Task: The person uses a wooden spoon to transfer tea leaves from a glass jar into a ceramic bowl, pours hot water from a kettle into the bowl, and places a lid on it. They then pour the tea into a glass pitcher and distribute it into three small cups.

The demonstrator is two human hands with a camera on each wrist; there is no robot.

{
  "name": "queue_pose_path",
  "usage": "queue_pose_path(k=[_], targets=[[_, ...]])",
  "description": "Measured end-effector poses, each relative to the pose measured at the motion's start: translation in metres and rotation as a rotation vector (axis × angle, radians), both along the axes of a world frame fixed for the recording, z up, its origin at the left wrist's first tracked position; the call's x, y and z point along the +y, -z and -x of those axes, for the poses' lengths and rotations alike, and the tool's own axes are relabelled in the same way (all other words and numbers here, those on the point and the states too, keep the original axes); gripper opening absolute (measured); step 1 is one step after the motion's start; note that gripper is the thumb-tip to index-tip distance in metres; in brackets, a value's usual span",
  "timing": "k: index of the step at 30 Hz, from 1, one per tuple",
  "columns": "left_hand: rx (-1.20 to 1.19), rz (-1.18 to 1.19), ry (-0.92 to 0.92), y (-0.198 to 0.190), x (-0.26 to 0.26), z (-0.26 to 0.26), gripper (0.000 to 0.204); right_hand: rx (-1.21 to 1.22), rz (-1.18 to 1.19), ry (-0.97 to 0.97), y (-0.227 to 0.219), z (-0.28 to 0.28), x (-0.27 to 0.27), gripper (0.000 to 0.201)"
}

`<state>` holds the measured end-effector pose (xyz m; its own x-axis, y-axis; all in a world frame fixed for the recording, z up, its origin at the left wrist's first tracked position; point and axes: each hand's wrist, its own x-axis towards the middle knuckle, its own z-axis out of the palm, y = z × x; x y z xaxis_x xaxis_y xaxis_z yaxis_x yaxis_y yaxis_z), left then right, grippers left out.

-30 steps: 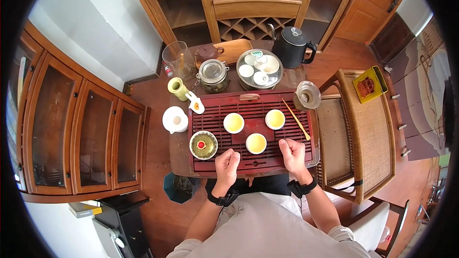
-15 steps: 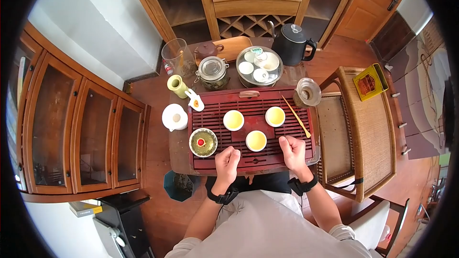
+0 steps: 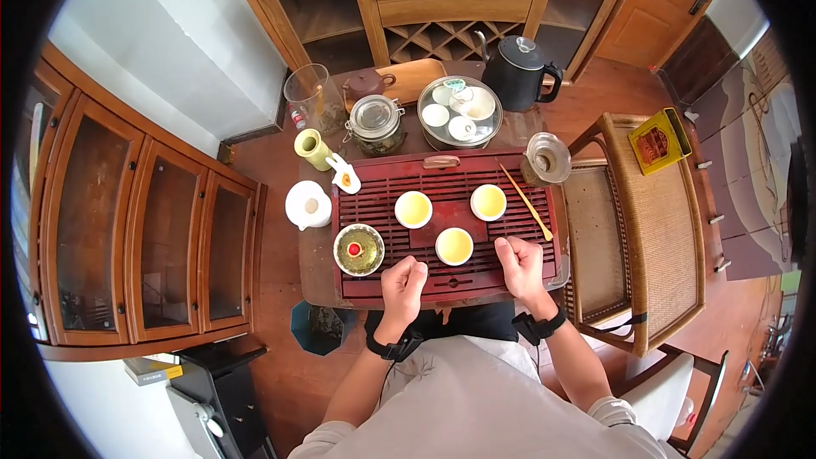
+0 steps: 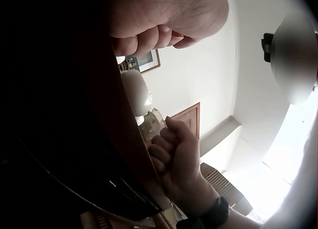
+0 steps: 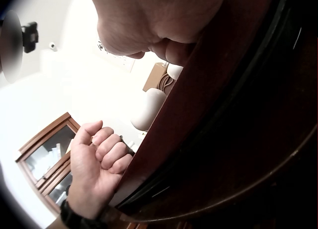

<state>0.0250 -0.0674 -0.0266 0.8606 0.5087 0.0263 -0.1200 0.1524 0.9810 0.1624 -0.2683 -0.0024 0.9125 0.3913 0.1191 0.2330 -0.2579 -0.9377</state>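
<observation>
In the head view the left hand (image 3: 403, 289) is curled into a fist at the front edge of the red slatted tray (image 3: 442, 285), close to the lidded bowl (image 3: 359, 250) with a red knob. The right hand (image 3: 521, 268), also a fist, rests at the tray's front right, below a thin wooden stick (image 3: 527, 204). Neither fist shows anything in it. Between and beyond them stand three white cups of yellow liquid (image 3: 454, 246), (image 3: 413, 209), (image 3: 489, 202). Both wrist views show curled fingers at the tray's edge, the left hand (image 4: 169, 15) and the right hand (image 5: 159, 22).
Left of the tray stand a white pitcher (image 3: 308, 206) and a green vase (image 3: 312, 150). Behind it are a glass jar (image 3: 375, 125), a covered round container (image 3: 460, 112) and a black kettle (image 3: 521, 73). A glass strainer vessel (image 3: 546, 160) stands at the back right, beside a wicker chair (image 3: 663, 246).
The head view has shifted slightly, so the tray and its cups sit a little higher in it. Both hands keep their fists in nearly the same place; nothing was taken or let go.
</observation>
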Motion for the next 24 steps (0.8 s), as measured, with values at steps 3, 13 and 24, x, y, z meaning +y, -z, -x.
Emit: queue_pose_path(k=[3, 13, 24], targets=[[0.006, -0.017, 0.0, -0.003, -0.0001, -0.0004, 0.041, 0.008, -0.011, -0.005, 0.0014, -0.0008, -0.0005, 0.049], [0.032, -0.046, -0.003, -0.0015, 0.0003, 0.0007, 0.044, 0.016, -0.009, -0.002, 0.0007, 0.0004, -0.0011, 0.048], [0.045, -0.068, -0.004, -0.0007, 0.001, 0.0009, 0.042, 0.005, -0.03, -0.011, 0.0042, 0.0002, -0.0013, 0.049]])
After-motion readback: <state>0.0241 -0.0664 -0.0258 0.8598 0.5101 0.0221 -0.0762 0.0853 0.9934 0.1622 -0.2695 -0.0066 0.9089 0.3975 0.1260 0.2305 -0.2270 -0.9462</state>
